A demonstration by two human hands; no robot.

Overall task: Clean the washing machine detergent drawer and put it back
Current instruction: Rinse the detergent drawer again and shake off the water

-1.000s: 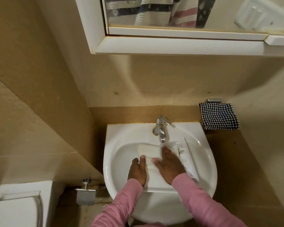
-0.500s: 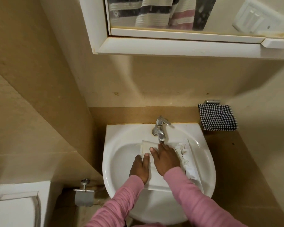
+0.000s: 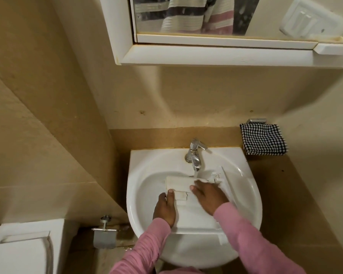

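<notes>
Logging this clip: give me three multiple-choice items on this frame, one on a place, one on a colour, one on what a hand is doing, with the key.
1. Where does the detergent drawer lie?
A. on the floor
B. in the sink, below the tap
C. on a table

2. What colours is the cloth hanging to the right of the sink?
A. plain pink
B. yellow and green
C. black and white checks

3. What is the left hand doing?
A. gripping the drawer's left edge
B. turning the tap lever
C. hanging free

Key:
1 B: the drawer spans the basin under the spout.
2 C: its check pattern is black and white.
3 A: the thumb lies on top of the drawer and the hand wraps its edge, while the right hand lies flat on the drawer.
</notes>
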